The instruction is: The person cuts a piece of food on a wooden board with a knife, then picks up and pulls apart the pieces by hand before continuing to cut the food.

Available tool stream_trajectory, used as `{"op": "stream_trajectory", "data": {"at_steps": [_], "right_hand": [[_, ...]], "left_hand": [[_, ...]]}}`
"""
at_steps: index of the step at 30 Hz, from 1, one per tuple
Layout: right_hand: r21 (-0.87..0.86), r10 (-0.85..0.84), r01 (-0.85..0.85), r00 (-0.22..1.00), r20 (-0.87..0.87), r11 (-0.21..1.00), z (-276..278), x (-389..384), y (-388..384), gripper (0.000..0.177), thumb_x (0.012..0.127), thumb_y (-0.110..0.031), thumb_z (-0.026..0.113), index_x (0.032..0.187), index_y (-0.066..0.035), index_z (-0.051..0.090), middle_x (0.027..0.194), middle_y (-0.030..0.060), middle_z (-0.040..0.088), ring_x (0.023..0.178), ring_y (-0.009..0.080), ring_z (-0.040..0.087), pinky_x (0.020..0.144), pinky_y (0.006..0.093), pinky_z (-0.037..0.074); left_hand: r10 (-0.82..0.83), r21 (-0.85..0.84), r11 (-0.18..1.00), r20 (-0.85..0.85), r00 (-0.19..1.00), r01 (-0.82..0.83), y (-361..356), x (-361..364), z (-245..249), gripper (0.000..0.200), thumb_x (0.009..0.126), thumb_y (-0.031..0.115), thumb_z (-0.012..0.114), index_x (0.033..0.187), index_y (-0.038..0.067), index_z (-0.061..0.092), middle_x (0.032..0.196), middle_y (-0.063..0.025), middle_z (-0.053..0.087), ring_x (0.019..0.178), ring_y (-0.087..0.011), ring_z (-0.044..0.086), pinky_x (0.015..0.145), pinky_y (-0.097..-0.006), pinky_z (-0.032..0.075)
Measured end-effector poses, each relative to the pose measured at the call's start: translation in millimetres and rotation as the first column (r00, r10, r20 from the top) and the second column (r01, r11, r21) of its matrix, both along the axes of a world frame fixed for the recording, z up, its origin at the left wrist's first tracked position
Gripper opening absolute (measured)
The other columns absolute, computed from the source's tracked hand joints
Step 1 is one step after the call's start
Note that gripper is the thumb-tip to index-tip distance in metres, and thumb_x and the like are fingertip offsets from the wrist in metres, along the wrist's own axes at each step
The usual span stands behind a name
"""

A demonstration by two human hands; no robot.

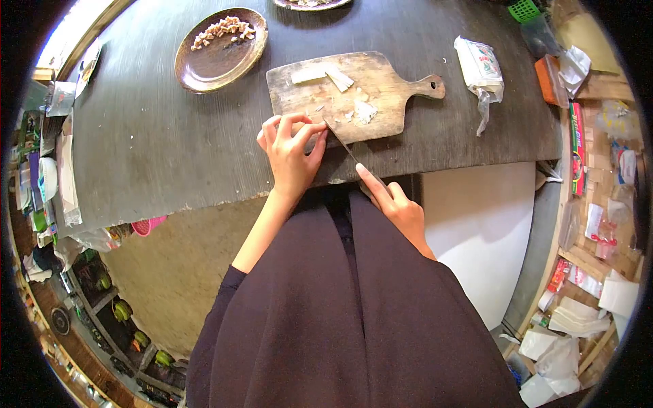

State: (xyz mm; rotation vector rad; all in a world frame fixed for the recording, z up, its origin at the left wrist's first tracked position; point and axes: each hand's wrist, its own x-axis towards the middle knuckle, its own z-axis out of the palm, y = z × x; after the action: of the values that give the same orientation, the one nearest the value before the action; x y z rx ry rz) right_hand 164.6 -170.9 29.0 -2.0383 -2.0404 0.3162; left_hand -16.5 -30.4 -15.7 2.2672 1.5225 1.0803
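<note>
A wooden cutting board [381, 102] with a handle lies near the table's front edge. On it are pale cut pieces [338, 77] and a small white heap [365, 111]. My right hand [396, 206] is closed around a knife [345, 147], its blade reaching up and left to the board's front edge. At that edge, near the blade's tip, my left hand [292, 149] has its fingers bent and pinched together; whatever they hold is too small to make out.
A brown plate [218, 64] with chopped pieces stands at the back left of the dark table [149, 149], and part of another plate [311, 3] shows behind. A white plastic packet [479, 68] lies right of the board. Cluttered shelves flank both sides.
</note>
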Motion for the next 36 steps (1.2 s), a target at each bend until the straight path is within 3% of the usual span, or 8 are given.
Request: {"op": "stream_trajectory", "data": {"at_steps": [4,9,16,27,33,36], "right_hand": [[-0.006,-0.006,0.006,1.000,0.023,1.000,-2.3,4.2,-3.4,0.069,0.094,-0.019,0.065,0.154,-0.044,0.044,0.077,0.0057,0.044,0.050,0.0259,0.060,0.048,0.0404,0.054],[-0.010,-0.046,0.045,0.994,-0.100,0.999,7.3,-3.6,2.2,0.067,0.095,-0.019,0.066,0.153,-0.045,0.045,0.078,0.0062,0.046,0.053,0.0288,0.062,0.051,0.0415,0.055],[-0.051,-0.042,0.037,0.994,-0.098,0.998,8.1,-5.1,3.0,0.065,0.096,-0.019,0.065,0.152,-0.044,0.046,0.079,0.0064,0.045,0.055,0.0294,0.063,0.052,0.0421,0.056],[-0.070,-0.033,0.030,0.999,-0.041,0.997,16.2,-9.1,7.1,0.075,0.088,-0.011,0.061,0.154,-0.043,0.045,0.078,0.0057,0.043,0.052,0.0259,0.062,0.050,0.0397,0.055],[0.005,-0.019,0.019,0.998,0.060,1.000,-14.6,-9.2,13.1,0.078,0.087,-0.009,0.062,0.155,-0.044,0.043,0.077,0.0046,0.044,0.050,0.0248,0.061,0.048,0.0388,0.054],[0.001,-0.026,0.027,0.999,-0.028,1.000,-3.9,-4.9,3.3,0.078,0.087,-0.009,0.062,0.154,-0.044,0.044,0.076,0.0044,0.044,0.050,0.0246,0.061,0.047,0.0394,0.054]], "left_hand": [[-0.002,-0.006,1.000,0.022,1.000,0.002,0.0,1.2,0.1,0.018,0.077,0.017,0.082,0.094,0.022,0.077,0.110,0.0031,0.066,0.116,-0.0295,0.051,0.099,-0.0453,0.033],[0.000,0.007,1.000,0.009,1.000,-0.001,-0.3,0.8,1.4,0.017,0.077,0.017,0.082,0.093,0.022,0.077,0.109,0.0030,0.066,0.116,-0.0298,0.051,0.100,-0.0453,0.033],[0.006,0.005,1.000,-0.003,1.000,-0.006,-0.4,0.6,0.5,0.018,0.077,0.017,0.082,0.094,0.021,0.076,0.109,0.0024,0.066,0.116,-0.0305,0.050,0.100,-0.0458,0.033],[-0.002,-0.010,1.000,0.000,1.000,0.002,0.1,0.1,-0.2,0.018,0.077,0.016,0.082,0.093,0.020,0.076,0.109,0.0031,0.066,0.116,-0.0298,0.051,0.100,-0.0456,0.033],[0.004,0.002,1.000,-0.010,1.000,-0.004,-1.1,-1.5,-0.9,0.018,0.077,0.017,0.082,0.093,0.021,0.077,0.108,0.0043,0.067,0.115,-0.0293,0.051,0.100,-0.0450,0.033],[0.006,0.003,1.000,-0.005,1.000,-0.006,-1.2,-0.2,1.2,0.018,0.077,0.017,0.083,0.094,0.021,0.078,0.107,0.0052,0.067,0.115,-0.0292,0.051,0.100,-0.0445,0.032]]}}
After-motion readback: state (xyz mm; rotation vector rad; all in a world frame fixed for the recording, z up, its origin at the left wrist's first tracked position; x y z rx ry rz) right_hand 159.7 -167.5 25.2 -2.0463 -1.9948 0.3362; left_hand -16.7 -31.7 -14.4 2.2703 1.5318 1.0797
